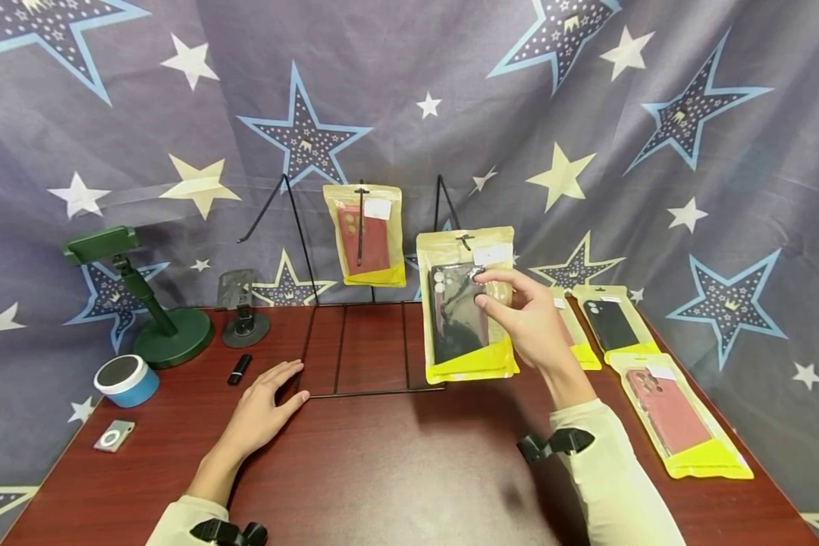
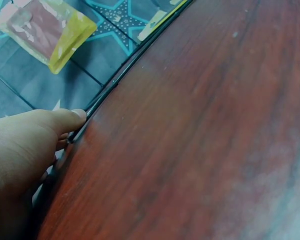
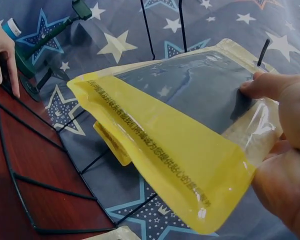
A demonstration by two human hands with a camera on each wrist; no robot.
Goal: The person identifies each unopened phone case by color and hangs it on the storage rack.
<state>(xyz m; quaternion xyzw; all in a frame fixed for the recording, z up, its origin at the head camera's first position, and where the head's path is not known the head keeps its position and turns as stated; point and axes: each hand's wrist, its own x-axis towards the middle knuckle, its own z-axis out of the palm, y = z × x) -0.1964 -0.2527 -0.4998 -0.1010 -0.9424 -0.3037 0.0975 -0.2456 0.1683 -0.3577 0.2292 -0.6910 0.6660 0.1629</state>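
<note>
My right hand [image 1: 528,322] pinches a clear-and-yellow pouch [image 1: 467,356] with a black phone case [image 3: 190,85] inside, thumb on its front. A hook tip [image 1: 465,241] of the black wire rack [image 1: 375,393] shows at the pouch's hang hole. Behind its lower edge, a second yellow pouch edge [image 3: 112,142] peeks out. Another pouch with a pink phone case [image 1: 365,239] hangs on the rack's middle hook. My left hand [image 1: 262,406] rests at the rack's front left corner, fingers relaxed, the thumb [image 2: 72,120] touching the wire.
Several pouched phone cases, including a pink one [image 1: 676,409] and a black one [image 1: 610,322], lie at the right. At the left stand a green phone stand [image 1: 171,334], a small dark stand [image 1: 246,326], a blue round speaker [image 1: 126,383], a black USB stick [image 1: 240,369] and a small silver player [image 1: 114,436].
</note>
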